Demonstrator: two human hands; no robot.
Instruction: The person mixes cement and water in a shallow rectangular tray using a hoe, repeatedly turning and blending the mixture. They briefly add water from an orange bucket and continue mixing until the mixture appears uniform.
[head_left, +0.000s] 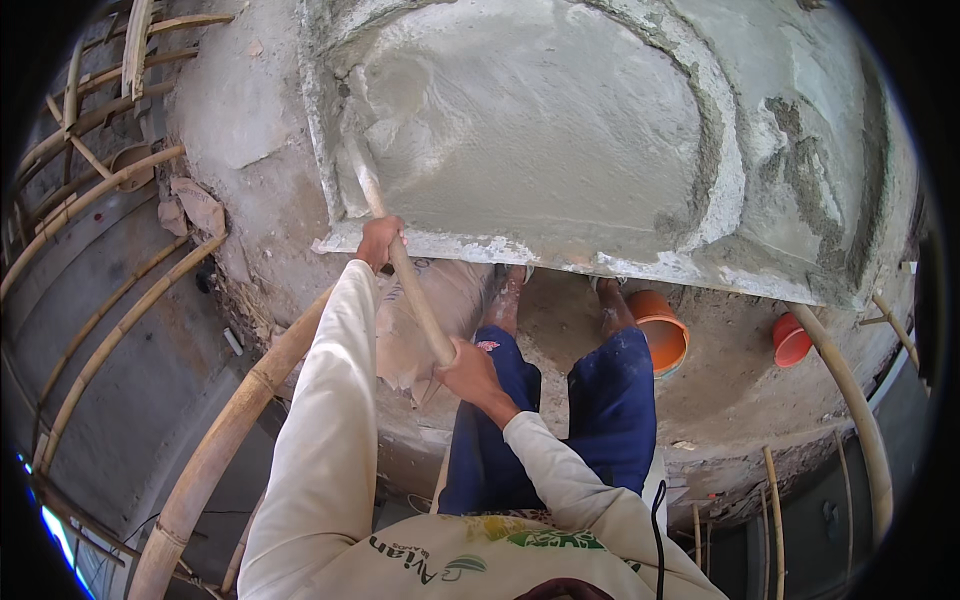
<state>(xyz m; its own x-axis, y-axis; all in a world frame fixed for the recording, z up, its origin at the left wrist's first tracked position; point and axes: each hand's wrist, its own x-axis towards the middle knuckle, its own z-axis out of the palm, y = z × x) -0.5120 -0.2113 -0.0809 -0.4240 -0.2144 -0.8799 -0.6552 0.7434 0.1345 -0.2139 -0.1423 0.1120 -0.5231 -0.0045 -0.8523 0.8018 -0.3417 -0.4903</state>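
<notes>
With my left hand (382, 241) I grip the middle of a long wooden handle (421, 307), while my right hand (474, 372) is closed around its lower end. The handle slants up and left over the edge of a low mixing trough (540, 135). Its far end is coated in grey and sinks into wet cement mix (570, 150), so the tool's head is hidden. A rough mortar rim (724, 165) curves around the mix on the right. My feet stand at the trough's near edge.
A paper cement sack (427, 322) lies by my feet on the left. An orange bucket (658, 334) and a smaller red bucket (790, 340) stand to the right. Bamboo poles (232, 420) rise on both sides. Crumpled paper (199, 206) lies at left.
</notes>
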